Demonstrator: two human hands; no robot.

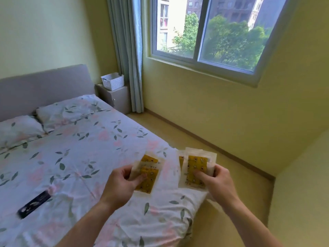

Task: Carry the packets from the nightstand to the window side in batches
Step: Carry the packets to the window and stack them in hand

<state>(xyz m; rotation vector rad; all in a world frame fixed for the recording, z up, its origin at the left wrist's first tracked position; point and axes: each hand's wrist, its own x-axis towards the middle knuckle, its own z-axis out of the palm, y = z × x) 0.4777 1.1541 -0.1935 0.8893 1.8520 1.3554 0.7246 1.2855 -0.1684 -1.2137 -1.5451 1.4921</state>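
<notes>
Both hands loaded: my left hand [121, 182] pinches a small fan of yellow-printed packets [147, 175], thumb curled over the front, fingers behind; my right hand [216, 182] grips a second batch of packets [196, 168] the same way, thumb pressed on the top one. Neither stack is squared — edges are splayed, at least two packets offset in each hand. Both batches hang over the near corner of the bed [89, 157], between the nightstand [114, 97] at the far wall, which carries a white basket [112, 81], and the window [204, 32] to the right. I judge this as mid-carry, heading for the window side. Risks: the packets look slick and thin, so a loose back one could slide out of either fan and drop to the floor [213, 154] or the bedding. With no free hand, I could not catch it. A dark flat object [33, 205] lies on the bedspread — irrelevant, well apart.
</notes>
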